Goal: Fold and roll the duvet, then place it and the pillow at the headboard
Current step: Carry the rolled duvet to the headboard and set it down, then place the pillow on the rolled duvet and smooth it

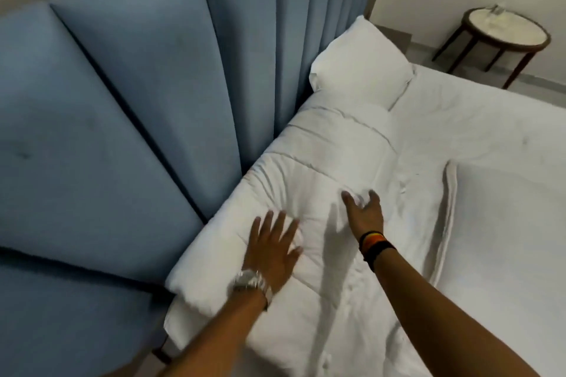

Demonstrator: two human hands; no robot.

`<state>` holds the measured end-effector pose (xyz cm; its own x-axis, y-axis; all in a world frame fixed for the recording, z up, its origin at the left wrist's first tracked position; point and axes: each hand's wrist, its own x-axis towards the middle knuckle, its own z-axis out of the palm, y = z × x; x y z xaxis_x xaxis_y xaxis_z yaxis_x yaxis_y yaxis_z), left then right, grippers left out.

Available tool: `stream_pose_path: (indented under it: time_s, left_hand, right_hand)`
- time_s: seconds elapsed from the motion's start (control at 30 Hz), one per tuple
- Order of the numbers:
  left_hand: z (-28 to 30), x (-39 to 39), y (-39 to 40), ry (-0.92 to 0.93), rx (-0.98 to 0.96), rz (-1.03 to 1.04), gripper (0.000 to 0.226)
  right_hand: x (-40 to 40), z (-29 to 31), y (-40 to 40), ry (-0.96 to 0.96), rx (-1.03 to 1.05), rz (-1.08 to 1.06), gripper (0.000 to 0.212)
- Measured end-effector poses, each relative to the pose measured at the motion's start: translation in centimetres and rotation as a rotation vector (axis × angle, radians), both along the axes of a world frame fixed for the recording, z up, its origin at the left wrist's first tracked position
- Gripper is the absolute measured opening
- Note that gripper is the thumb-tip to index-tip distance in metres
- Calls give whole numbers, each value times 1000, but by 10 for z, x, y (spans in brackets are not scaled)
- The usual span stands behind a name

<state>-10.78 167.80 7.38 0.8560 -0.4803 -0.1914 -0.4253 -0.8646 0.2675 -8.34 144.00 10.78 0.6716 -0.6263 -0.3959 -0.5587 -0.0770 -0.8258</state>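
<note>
Rolled duvet (318,180) is jammed tight against the blue headboard (128,119) on the left, no gap to slip fingers down there. At the far end the pillow (360,67) butts against the roll, blocking that way too. Both hands, the left hand (272,249) and the right hand (364,211), lie flat on top. To the right, open mattress (505,223), wide and clear, bar a raised fold (448,208) of bedding.

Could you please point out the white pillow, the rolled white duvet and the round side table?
white pillow (361,66): head view, middle of its top face.
rolled white duvet (324,162): head view, upper surface against the headboard.
round side table (539,44): head view, dark wooden rim.
</note>
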Motion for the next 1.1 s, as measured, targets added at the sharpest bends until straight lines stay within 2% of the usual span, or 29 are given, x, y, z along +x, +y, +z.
stream_pose_path:
  time_s: [0.07, 0.13, 0.2, 0.3, 0.47, 0.57, 0.67, 0.77, 0.83, 1.03, 1.1]
  left_hand:
    - [6, -5, 4, -225, -70, 92, 59]
    - [10, 2, 13, -382, -124, 276, 58]
    - [1, 7, 17, -374, -88, 333, 69]
    - [-43, -5, 4, -320, -55, 269, 78]
    - [-97, -13, -19, -245, -7, 289, 78]
    - [-90, -14, -17, -209, -4, 277, 78]
    - [-69, -20, -15, -172, -19, 305, 78]
    - [-44, -32, -34, -110, -84, 359, 76]
    - [-24, -46, -64, -68, -155, 320, 74]
    - [7, -98, -200, 91, -247, -22, 73]
    - [5, -113, -246, 213, -276, -63, 75]
  right_hand:
    - [29, 4, 16, -48, -226, 135, 98]
    - [62, -7, 26, 43, -396, 280, 100]
    - [84, -31, 32, 165, -515, 395, 98]
    - [95, -79, 33, 274, -659, 469, 96]
    - [95, -119, 20, 356, -708, 538, 97]
    - [92, -100, 16, 343, -651, 594, 98]
    - [53, -67, 4, 221, -584, 629, 93]
    - [-23, -47, -31, 95, -558, 493, 85]
    - [-85, -40, -72, 80, -583, 359, 83]
    - [-270, -15, -237, 305, -556, -101, 94]
    - [-320, -15, -281, 366, -468, -240, 110]
